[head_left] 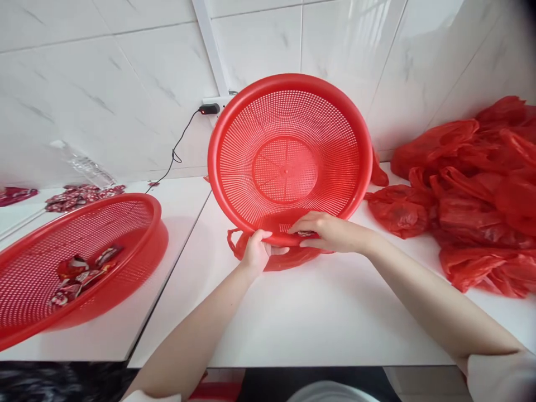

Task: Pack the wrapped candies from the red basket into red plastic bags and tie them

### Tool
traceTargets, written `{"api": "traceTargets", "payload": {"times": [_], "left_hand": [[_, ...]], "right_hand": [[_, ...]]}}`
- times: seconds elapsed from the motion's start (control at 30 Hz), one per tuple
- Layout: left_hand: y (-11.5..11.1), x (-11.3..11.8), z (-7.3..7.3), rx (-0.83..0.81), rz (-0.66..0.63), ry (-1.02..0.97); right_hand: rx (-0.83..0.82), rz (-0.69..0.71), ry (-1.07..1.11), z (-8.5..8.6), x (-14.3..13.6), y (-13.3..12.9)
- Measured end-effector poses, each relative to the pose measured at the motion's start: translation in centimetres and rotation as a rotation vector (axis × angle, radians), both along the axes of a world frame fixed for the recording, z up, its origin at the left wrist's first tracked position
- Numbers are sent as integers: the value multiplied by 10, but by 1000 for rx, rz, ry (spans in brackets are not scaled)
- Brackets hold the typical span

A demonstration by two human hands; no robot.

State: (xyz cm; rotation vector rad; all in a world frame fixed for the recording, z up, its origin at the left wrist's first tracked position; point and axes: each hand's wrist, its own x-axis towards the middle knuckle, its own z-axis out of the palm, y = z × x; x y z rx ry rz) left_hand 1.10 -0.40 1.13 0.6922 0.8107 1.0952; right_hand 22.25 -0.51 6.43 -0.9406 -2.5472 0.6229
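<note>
A large red mesh basket (286, 167) is tilted up near the wall, its inside facing me. My left hand (259, 251) grips the lower rim, thumb on top and fingers beneath. Just to its right, my right hand (324, 231) is curled at the same rim, closed on a small dark packet (307, 233) that is mostly covered by the fingers. A red plastic bag (288, 260) lies under the basket's lower edge, partly hidden by the rim and my hands.
At the left stands a second red basket (142, 251) holding several wrapped packets (84, 274). Filled red bags (469, 195) are piled at the right. Behind are a clear bottle (90, 167), more packets (81, 195), and a black plug (209, 109) with a cable.
</note>
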Motion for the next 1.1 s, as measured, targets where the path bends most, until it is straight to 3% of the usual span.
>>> {"api": "traceTargets", "payload": {"times": [0.07, 0.2, 0.43, 0.53, 0.83, 1.1], "left_hand": [[6, -5, 0, 16, 33, 3], [17, -17, 4, 75, 112, 15], [35, -40, 11, 131, 238, 8], [39, -45, 10, 138, 275, 1], [38, -44, 9, 131, 236, 18], [37, -41, 8, 115, 215, 25]], "right_hand": [[-31, -11, 111, 3, 1, 0], [-165, -225, 300, 9, -1, -3], [-897, -254, 775, 5, -1, 7], [-1067, -333, 888, 0, -3, 10], [-1266, -424, 994, -13, -9, 16], [-1179, -439, 943, -17, -9, 18]]}}
